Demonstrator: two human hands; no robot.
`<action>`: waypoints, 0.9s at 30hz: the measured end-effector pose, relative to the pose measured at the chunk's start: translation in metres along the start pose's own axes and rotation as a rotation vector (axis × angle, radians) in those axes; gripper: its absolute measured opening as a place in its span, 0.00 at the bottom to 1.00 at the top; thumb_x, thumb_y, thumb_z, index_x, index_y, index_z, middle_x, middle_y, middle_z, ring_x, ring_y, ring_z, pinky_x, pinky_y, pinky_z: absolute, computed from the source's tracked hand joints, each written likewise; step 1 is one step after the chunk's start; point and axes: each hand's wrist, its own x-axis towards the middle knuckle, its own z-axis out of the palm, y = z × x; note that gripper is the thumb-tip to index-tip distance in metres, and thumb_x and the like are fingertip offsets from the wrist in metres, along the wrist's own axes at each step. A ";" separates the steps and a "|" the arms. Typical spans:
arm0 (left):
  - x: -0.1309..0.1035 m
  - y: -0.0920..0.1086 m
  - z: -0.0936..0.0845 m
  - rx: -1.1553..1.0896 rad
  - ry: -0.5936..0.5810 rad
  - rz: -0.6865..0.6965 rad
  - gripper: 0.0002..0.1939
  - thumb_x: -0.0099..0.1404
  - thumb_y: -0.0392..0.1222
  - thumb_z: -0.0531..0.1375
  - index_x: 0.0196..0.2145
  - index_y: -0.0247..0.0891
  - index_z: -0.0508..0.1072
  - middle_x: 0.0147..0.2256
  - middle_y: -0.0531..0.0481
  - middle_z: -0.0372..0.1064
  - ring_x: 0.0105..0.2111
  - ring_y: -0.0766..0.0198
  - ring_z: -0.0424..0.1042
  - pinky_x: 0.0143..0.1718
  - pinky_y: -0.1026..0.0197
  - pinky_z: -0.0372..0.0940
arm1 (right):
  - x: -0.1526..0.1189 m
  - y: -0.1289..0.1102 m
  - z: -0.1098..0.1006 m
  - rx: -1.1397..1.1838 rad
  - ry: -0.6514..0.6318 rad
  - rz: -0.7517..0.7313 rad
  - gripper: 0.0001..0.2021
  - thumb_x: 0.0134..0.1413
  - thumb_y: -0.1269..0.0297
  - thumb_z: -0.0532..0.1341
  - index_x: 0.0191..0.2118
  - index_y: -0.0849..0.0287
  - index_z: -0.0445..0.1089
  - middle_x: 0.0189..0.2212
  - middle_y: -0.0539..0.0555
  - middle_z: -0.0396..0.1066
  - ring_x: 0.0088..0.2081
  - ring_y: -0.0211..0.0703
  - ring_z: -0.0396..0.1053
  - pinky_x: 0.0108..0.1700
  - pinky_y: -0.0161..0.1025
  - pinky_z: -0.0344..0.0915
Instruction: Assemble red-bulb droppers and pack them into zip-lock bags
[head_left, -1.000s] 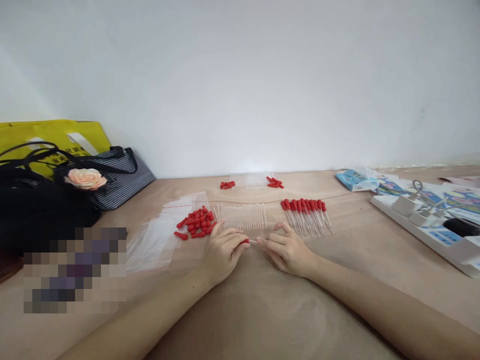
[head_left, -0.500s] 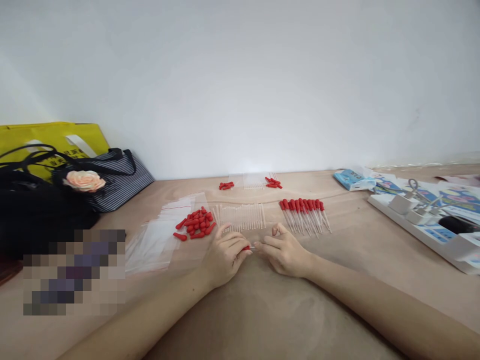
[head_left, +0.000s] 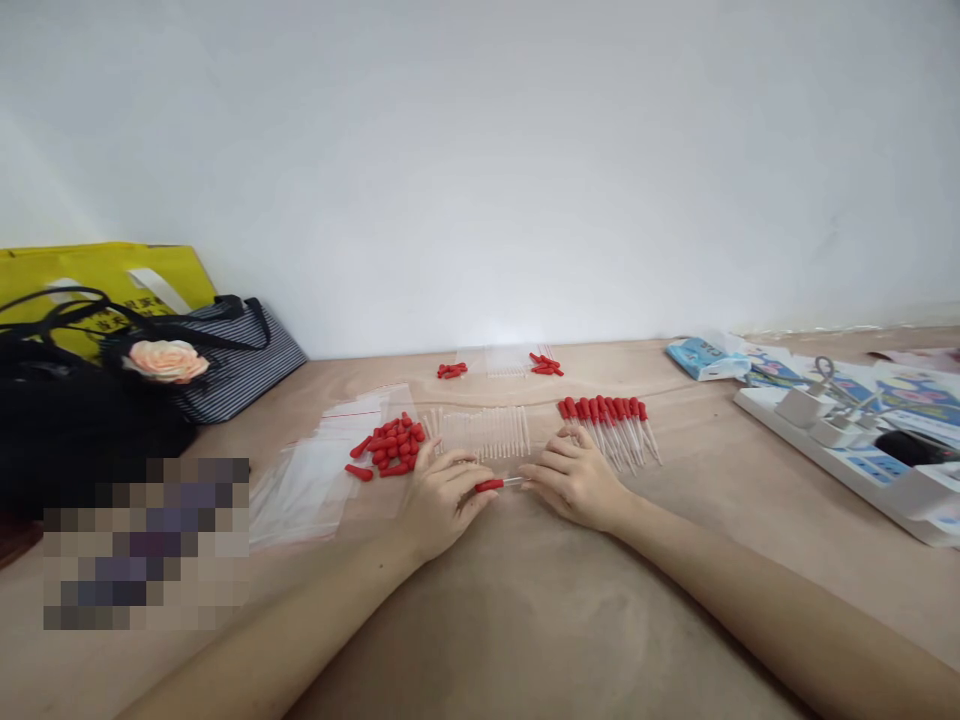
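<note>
Between my two hands a dropper [head_left: 490, 485] lies level, its red rubber bulb to the left and its thin clear tube to the right. My left hand [head_left: 439, 500] pinches the bulb end with thumb and fingers. The fingers of my right hand [head_left: 576, 480] are closed round the tube's far end and hide its tip. Just beyond my left hand is a pile of red rubber bulbs [head_left: 390, 447]. A row of clear tubes [head_left: 484, 432] lies past both hands. Several droppers with bulbs fitted [head_left: 609, 425] lie side by side beyond my right hand.
Clear zip bags [head_left: 307, 490] are spread left of the bulbs. Small groups of red pieces [head_left: 452, 371] and a clear bag [head_left: 506, 362] lie near the wall. At right are a power strip [head_left: 847, 460] and a blue packet [head_left: 705, 358]; at left, a striped bag [head_left: 240, 365].
My right hand has turned flatter, its fingers lowered over the tube. More of the red bulb now shows beside my left fingers.
</note>
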 end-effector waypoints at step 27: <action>0.003 0.006 0.002 -0.013 0.084 -0.015 0.05 0.60 0.39 0.56 0.30 0.43 0.72 0.33 0.55 0.75 0.37 0.62 0.69 0.54 0.46 0.42 | 0.005 -0.010 0.002 -0.014 -0.065 0.066 0.08 0.54 0.67 0.54 0.30 0.58 0.70 0.27 0.51 0.68 0.32 0.39 0.58 0.39 0.42 0.47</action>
